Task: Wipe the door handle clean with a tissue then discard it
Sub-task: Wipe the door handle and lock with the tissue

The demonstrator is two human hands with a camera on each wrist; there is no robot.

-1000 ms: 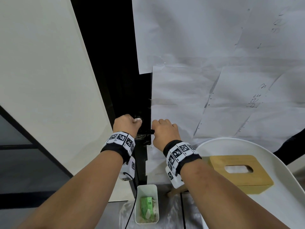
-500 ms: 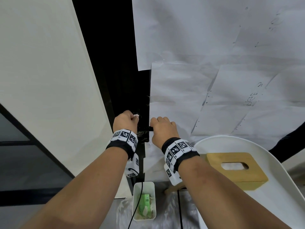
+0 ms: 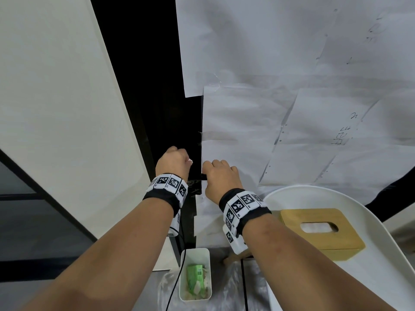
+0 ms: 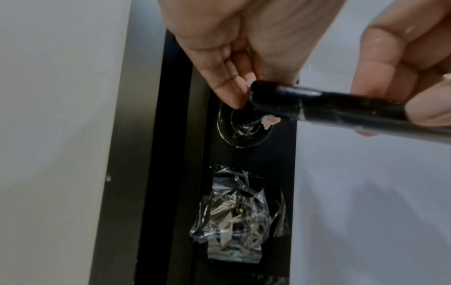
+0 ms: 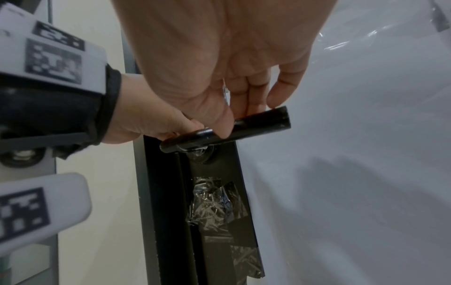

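The black handle (image 4: 341, 108) juts from the dark door edge at about 12 o'clock from the person, a rigid lever with a glossy, smeared skin that looks slippery and will likely pivot if pushed down. The right hand (image 3: 221, 178) curls its fingers over the bar from above, thumb under, holding it. The left hand (image 3: 173, 162) is bunched at the pivot end, at 9 o'clock from the right hand, fingertips pinching a small wad of tissue (image 4: 269, 120) against the round base plate (image 4: 244, 131); only white scraps of it show. The tissue is light, soft and likely to shred on the sticky residue, so it is best kept folded thick and pinched near its middle. A white bin (image 3: 195, 274) sits on the floor at 6 o'clock, a wooden tissue box (image 3: 321, 234) at 4 o'clock.
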